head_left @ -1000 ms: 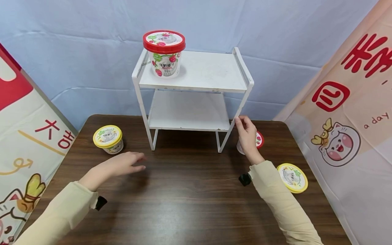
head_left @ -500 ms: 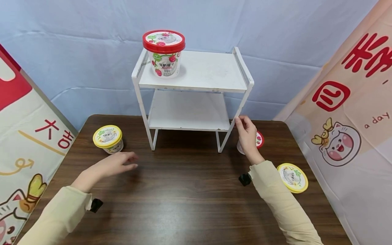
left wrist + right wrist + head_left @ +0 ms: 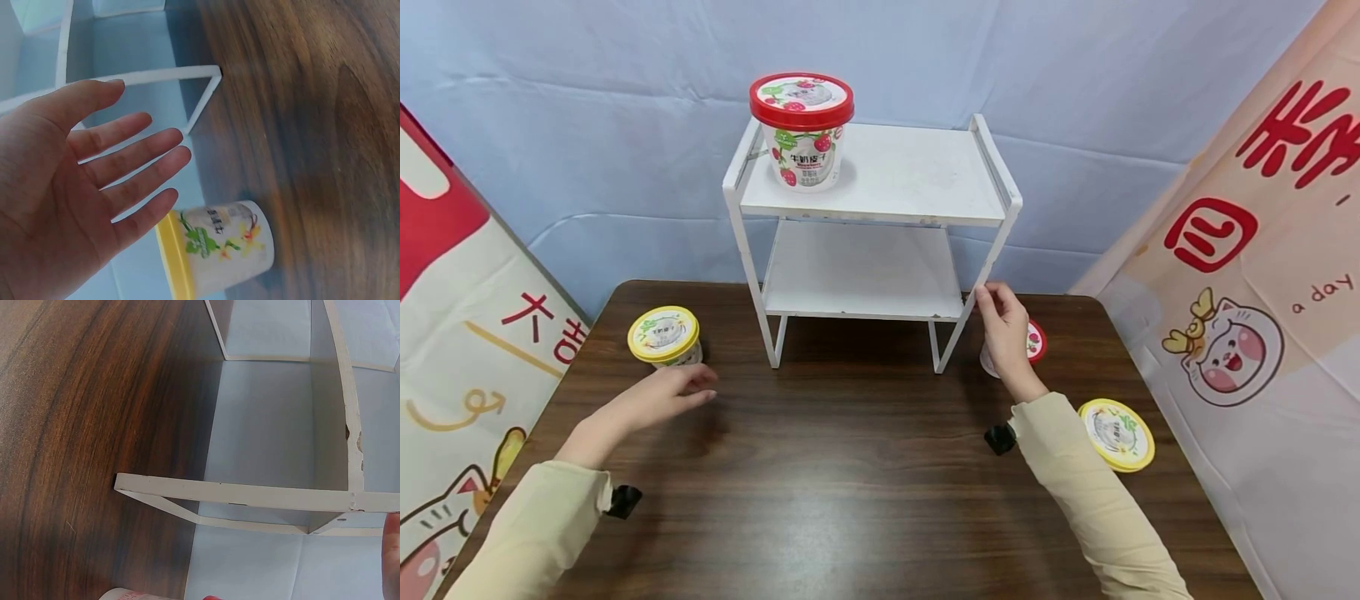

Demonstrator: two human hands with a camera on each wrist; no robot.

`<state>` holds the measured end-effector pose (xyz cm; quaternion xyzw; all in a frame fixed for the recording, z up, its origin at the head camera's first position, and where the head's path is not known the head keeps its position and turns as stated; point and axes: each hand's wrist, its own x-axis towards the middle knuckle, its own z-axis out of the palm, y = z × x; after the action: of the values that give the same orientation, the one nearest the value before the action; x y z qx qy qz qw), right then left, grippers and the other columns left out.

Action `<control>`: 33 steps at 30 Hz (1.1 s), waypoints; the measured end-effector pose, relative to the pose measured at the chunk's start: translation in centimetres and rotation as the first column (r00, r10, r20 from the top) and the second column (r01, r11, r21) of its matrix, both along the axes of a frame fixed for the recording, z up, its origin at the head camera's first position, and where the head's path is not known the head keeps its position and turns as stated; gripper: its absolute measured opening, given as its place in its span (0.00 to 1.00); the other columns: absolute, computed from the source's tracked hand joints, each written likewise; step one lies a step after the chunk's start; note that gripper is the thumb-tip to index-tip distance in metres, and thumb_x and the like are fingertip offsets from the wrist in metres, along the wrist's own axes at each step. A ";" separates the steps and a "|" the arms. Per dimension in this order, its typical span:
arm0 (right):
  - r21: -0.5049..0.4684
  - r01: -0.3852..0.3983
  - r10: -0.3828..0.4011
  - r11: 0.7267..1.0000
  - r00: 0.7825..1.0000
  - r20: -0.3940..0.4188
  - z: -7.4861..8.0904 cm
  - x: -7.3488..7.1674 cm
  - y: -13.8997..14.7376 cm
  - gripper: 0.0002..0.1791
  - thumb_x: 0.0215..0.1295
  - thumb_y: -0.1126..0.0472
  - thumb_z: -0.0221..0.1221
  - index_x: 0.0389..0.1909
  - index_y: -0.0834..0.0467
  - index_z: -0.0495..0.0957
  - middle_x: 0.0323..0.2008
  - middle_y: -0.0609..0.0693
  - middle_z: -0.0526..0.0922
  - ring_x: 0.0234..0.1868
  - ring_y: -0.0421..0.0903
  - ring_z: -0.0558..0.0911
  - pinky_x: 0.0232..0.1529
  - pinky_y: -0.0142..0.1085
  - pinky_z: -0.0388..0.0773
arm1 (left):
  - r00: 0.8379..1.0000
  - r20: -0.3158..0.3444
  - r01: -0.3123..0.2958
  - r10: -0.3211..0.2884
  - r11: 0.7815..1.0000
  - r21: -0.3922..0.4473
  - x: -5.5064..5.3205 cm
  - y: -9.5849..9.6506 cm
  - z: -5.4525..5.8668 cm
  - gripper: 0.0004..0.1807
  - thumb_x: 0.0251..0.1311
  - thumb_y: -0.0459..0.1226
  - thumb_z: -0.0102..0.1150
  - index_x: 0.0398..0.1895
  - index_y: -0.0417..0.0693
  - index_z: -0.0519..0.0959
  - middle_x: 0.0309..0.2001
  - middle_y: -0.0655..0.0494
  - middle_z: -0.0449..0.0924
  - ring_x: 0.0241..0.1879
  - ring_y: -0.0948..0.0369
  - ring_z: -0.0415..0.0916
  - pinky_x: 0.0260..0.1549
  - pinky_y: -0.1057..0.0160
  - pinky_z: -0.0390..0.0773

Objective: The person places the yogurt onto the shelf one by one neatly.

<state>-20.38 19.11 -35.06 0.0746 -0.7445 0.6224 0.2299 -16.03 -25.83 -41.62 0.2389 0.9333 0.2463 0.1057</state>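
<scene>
My left hand (image 3: 658,404) hovers over the table just in front of a yellow-lidded tub (image 3: 664,337), fingers extended. In the left wrist view, the palm and spread fingers hold nothing, and the tub's printed side (image 3: 225,244) stands beyond the little finger. My right hand (image 3: 1006,333) grips the right front leg of a white two-tier shelf (image 3: 861,271) at the height of its lower board; one fingertip (image 3: 391,550) shows against the leg in the right wrist view. A red-lidded strawberry tub (image 3: 805,133) stands upright on the shelf's top board, at the left.
Behind my right hand, a second red-lidded tub (image 3: 1036,342) is partly hidden. Another yellow-lidded tub (image 3: 1116,435) is beside my right sleeve. The dark wooden table (image 3: 850,467) has a blue cloth (image 3: 1075,100) behind it and printed banners at both sides.
My left hand has moved left and slightly back toward the yellow-lidded tub, now overlapping its lower front. My right hand has stayed at the shelf leg; the shelf and tubs have not moved.
</scene>
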 end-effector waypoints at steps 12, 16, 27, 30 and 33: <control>0.005 0.002 -0.002 1.000 1.000 -0.002 0.0 0.0 0.0 0.11 0.65 0.70 0.50 0.35 0.78 0.72 0.26 0.49 0.76 0.28 0.36 0.75 0.35 0.22 0.73 | 0.997 -0.015 -0.077 0.078 0.995 0.059 0.2 -2.0 -1.4 0.17 0.62 0.37 0.52 0.47 0.33 0.73 0.41 0.44 0.78 0.42 0.50 0.76 0.38 0.52 0.76; 0.011 0.004 -0.004 1.000 1.000 -0.004 0.0 0.0 0.0 0.11 0.65 0.70 0.50 0.35 0.78 0.72 0.27 0.52 0.76 0.28 0.32 0.74 0.35 0.22 0.72 | 0.995 -0.011 -0.103 0.103 0.993 0.064 0.2 -2.9 -1.8 0.17 0.62 0.38 0.52 0.48 0.33 0.73 0.40 0.47 0.79 0.40 0.52 0.76 0.36 0.56 0.76; -0.006 0.000 0.000 1.000 1.000 -0.004 0.0 0.0 -0.1 0.11 0.65 0.70 0.50 0.36 0.78 0.72 0.27 0.52 0.76 0.29 0.38 0.75 0.35 0.23 0.73 | 0.983 -0.061 -0.166 0.171 0.983 0.081 0.5 -4.5 -1.9 0.16 0.61 0.36 0.54 0.47 0.34 0.74 0.37 0.49 0.80 0.37 0.55 0.77 0.33 0.61 0.76; -0.005 0.002 -0.002 1.000 1.000 -0.010 0.0 0.1 -0.1 0.11 0.64 0.71 0.50 0.36 0.79 0.71 0.28 0.57 0.76 0.29 0.38 0.75 0.35 0.22 0.73 | 0.981 -0.046 -0.185 0.188 0.980 0.068 0.5 -4.9 -2.0 0.16 0.62 0.37 0.53 0.48 0.33 0.74 0.38 0.47 0.80 0.39 0.52 0.76 0.34 0.59 0.76; -0.006 0.004 -0.004 1.000 1.000 -0.015 0.0 0.1 -0.1 0.11 0.64 0.71 0.50 0.36 0.79 0.71 0.28 0.60 0.75 0.29 0.38 0.76 0.35 0.22 0.73 | 0.977 -0.037 -0.208 0.210 0.976 0.062 0.5 -5.4 -2.1 0.17 0.62 0.38 0.52 0.48 0.33 0.73 0.38 0.46 0.79 0.40 0.50 0.76 0.34 0.57 0.75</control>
<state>-20.29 19.03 -35.05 0.0772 -0.7412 0.6235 0.2367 -15.58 -31.21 -43.71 0.1477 0.9478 0.2779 0.0521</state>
